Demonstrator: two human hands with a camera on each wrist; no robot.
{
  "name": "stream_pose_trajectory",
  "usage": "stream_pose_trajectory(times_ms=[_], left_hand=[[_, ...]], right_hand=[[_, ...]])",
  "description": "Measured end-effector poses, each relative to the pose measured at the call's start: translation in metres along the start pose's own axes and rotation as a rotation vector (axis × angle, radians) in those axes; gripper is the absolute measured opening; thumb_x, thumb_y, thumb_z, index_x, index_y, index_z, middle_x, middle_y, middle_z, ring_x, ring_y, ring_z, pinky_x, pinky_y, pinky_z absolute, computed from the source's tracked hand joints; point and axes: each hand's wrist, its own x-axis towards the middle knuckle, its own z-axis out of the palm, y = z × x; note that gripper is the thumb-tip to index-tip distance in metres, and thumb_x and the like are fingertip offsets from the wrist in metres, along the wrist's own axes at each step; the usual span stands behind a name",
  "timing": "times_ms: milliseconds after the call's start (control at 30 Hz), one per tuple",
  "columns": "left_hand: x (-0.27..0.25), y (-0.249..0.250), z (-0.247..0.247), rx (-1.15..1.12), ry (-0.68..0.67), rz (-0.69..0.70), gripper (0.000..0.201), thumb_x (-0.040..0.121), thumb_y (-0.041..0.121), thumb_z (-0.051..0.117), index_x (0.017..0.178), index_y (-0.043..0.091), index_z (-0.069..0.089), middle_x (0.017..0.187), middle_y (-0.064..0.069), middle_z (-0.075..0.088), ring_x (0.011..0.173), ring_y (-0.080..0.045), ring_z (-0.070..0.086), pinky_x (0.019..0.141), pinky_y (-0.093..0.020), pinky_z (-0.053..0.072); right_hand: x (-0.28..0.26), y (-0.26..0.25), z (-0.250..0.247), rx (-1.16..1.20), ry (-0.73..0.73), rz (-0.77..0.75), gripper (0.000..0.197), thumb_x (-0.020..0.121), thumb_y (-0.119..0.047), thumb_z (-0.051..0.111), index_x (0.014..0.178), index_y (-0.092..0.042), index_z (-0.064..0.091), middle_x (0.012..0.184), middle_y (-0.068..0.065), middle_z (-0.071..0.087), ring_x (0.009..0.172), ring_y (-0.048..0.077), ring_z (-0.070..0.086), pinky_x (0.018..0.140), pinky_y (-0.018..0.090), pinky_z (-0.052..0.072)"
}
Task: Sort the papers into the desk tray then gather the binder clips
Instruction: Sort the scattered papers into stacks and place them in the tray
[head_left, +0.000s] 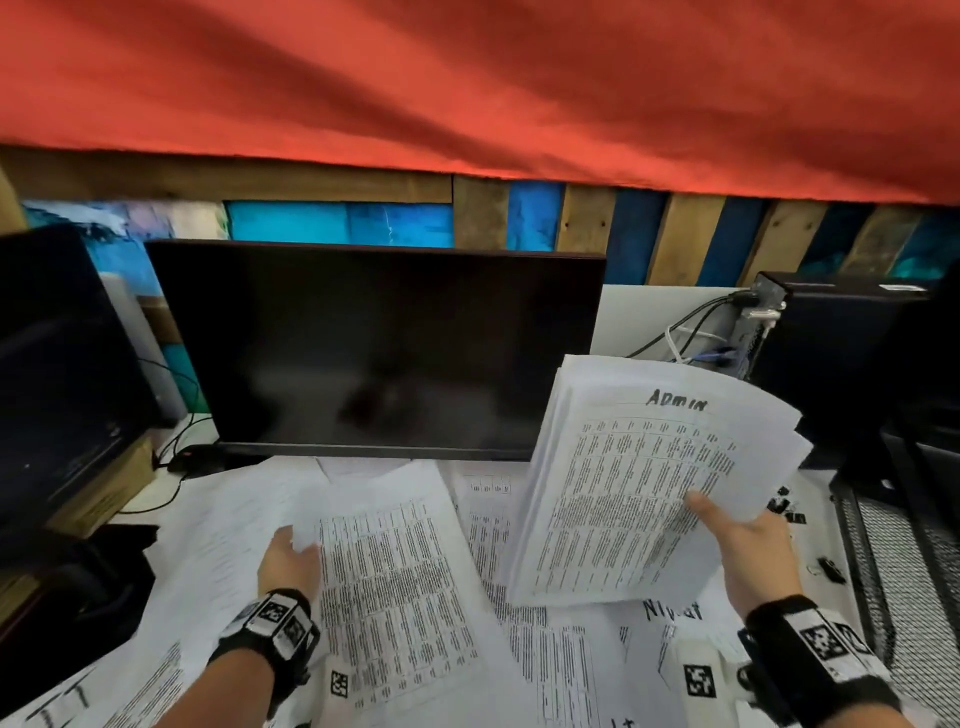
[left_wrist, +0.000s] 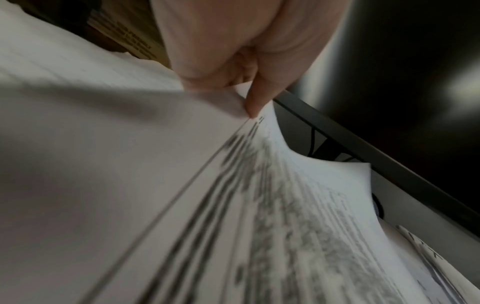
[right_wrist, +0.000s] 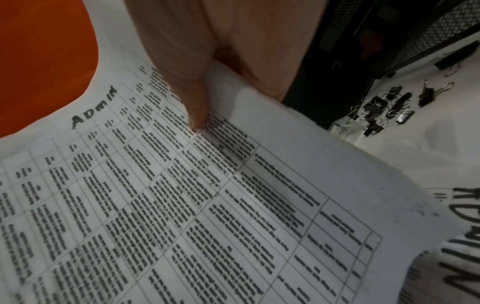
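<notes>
Papers (head_left: 566, 670) cover the white desk (head_left: 810, 551) in front of a dark screen (head_left: 374, 348) and a red cloth (head_left: 467, 78). The right hand (head_left: 748, 545) grips a stack marked "Admin" (head_left: 639, 483). The left hand (head_left: 288, 564) pinches one sheet (head_left: 395, 587).

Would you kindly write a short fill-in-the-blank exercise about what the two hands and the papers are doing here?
1. The stack of papers held up by the right hand has the word ____ handwritten at its top.
2. The left hand pinches the corner of a ____ lying on the desk.
3. The binder clips lie loose on the white ____.

Missing words: Admin; printed sheet; desk
</notes>
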Motion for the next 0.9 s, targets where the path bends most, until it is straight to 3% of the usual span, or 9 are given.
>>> stream_pose_trajectory(times_ms=[67,200,267,333,400,500,733,800,900], left_hand=[[0.000,0.010,0.003,0.029,0.024,0.026,0.059,0.086,0.007,0.058,0.139,0.001,0.033,0.136,-0.026,0.044,0.123,-0.041,0.044,0.101,-0.042,0.039],[-0.025,0.048,0.017,0.051,-0.011,0.322,0.063,0.081,0.000,0.060,0.139,0.007,0.035,0.144,-0.015,0.036,0.133,-0.031,0.034,0.113,-0.040,0.027],[-0.050,0.066,0.028,-0.075,-0.311,0.438,0.067,0.079,-0.005,0.058,0.139,0.017,0.037,0.146,-0.002,0.037,0.135,-0.022,0.033,0.115,-0.040,0.026],[-0.076,0.081,0.040,-0.139,-0.637,0.511,0.073,0.073,-0.002,0.059,0.136,0.028,0.038,0.142,0.006,0.042,0.134,-0.013,0.035,0.113,-0.038,0.028],[-0.094,0.092,0.054,-0.230,-0.792,0.505,0.071,0.068,0.000,0.058,0.130,0.030,0.042,0.130,0.006,0.055,0.125,-0.010,0.047,0.104,-0.035,0.039],[-0.113,0.100,0.075,-0.385,-0.730,0.368,0.054,0.078,-0.005,0.057,0.119,0.029,0.048,0.114,0.002,0.064,0.105,-0.012,0.061,0.084,-0.030,0.053],[-0.113,0.094,0.099,-0.367,-0.690,0.322,0.036,0.089,0.004,0.053,0.118,0.024,0.046,0.105,0.010,0.061,0.091,0.003,0.057,0.061,-0.009,0.045],[-0.109,0.089,0.106,-0.285,-0.718,0.333,0.036,0.090,0.007,0.052,0.121,0.025,0.046,0.109,0.009,0.061,0.092,0.001,0.058,0.066,-0.008,0.048],[-0.104,0.083,0.110,-0.174,-0.741,0.356,0.037,0.092,0.015,0.053,0.129,0.020,0.047,0.115,0.008,0.059,0.107,-0.011,0.057,0.090,-0.022,0.044]], right_hand=[[-0.001,0.002,0.004,0.013,-0.016,0.009,0.036,0.086,-0.007,0.061,0.122,-0.004,0.057,0.101,0.000,0.066,0.088,0.007,0.061,0.073,0.023,0.052],[-0.008,0.012,0.013,0.016,-0.031,0.047,0.018,0.085,-0.009,0.062,0.103,-0.009,0.065,0.086,-0.007,0.068,0.075,0.004,0.066,0.067,0.025,0.047],[-0.015,0.017,0.019,0.022,-0.042,0.064,0.014,0.085,-0.010,0.063,0.099,-0.009,0.065,0.086,-0.004,0.070,0.070,0.004,0.068,0.064,0.025,0.049],[-0.019,0.024,0.025,0.045,-0.038,0.091,0.025,0.085,-0.010,0.063,0.108,-0.004,0.064,0.098,0.005,0.070,0.085,0.017,0.068,0.063,0.025,0.050],[-0.022,0.030,0.030,0.069,-0.038,0.120,0.026,0.084,-0.010,0.064,0.109,-0.005,0.063,0.100,0.008,0.071,0.090,0.024,0.067,0.066,0.030,0.052],[-0.025,0.039,0.034,0.090,-0.024,0.148,0.026,0.079,-0.012,0.071,0.104,-0.007,0.066,0.094,0.006,0.073,0.088,0.022,0.068,0.071,0.031,0.053],[-0.028,0.068,0.031,0.029,-0.035,0.253,0.020,0.072,-0.007,0.077,0.088,-0.015,0.068,0.085,0.003,0.075,0.081,0.019,0.070,0.065,0.024,0.051],[-0.028,0.079,0.031,-0.045,-0.033,0.316,0.015,0.076,-0.007,0.073,0.089,-0.008,0.065,0.084,0.006,0.069,0.080,0.022,0.064,0.061,0.023,0.049],[-0.028,0.092,0.030,-0.123,-0.011,0.371,0.018,0.084,-0.010,0.065,0.099,0.001,0.061,0.083,0.008,0.065,0.080,0.025,0.063,0.067,0.030,0.052]])
